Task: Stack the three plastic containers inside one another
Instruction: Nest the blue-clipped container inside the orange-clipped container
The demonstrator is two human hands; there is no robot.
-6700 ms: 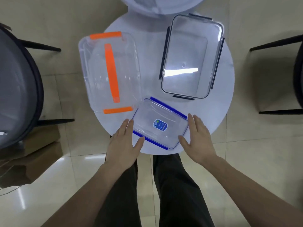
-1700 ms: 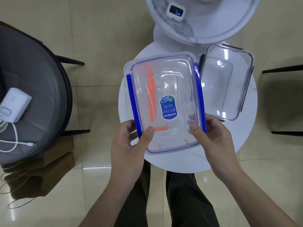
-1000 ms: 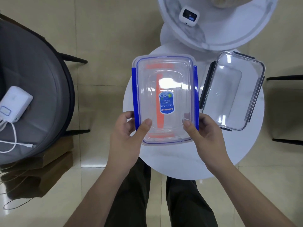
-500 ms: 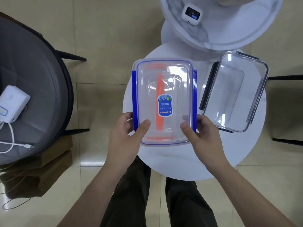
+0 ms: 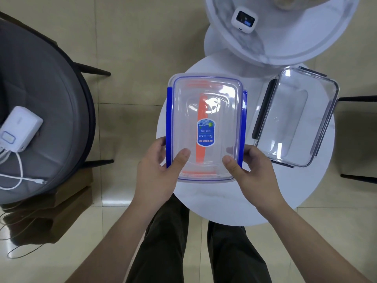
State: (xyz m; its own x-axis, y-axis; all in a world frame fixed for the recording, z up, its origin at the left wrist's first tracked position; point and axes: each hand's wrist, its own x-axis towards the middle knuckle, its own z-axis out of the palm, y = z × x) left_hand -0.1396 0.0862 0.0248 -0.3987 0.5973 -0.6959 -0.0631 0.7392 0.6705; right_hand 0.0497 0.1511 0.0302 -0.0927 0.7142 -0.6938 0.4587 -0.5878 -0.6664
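Both hands hold the clear blue-trimmed container (image 5: 220, 111) by its near corners, directly over the orange-trimmed container (image 5: 201, 111), whose orange strips show through it. My left hand (image 5: 157, 170) grips the near left corner, thumb on top. My right hand (image 5: 251, 170) grips the near right corner the same way. I cannot tell whether the blue one rests inside the orange one or hovers above it. The black-trimmed container (image 5: 293, 117) sits open on the right of the round white table (image 5: 224, 201).
A second white round table (image 5: 285, 33) with a small white device (image 5: 244, 21) overlaps the far edge. A grey round chair (image 5: 44, 111) at left carries a white charger (image 5: 19, 131) with a cable. Dark chair legs stand at right. My legs are under the near table edge.
The blue-trimmed container was lifted from the near table edge, carried over the orange-trimmed one and squared up with it. In the last half second it has barely moved.
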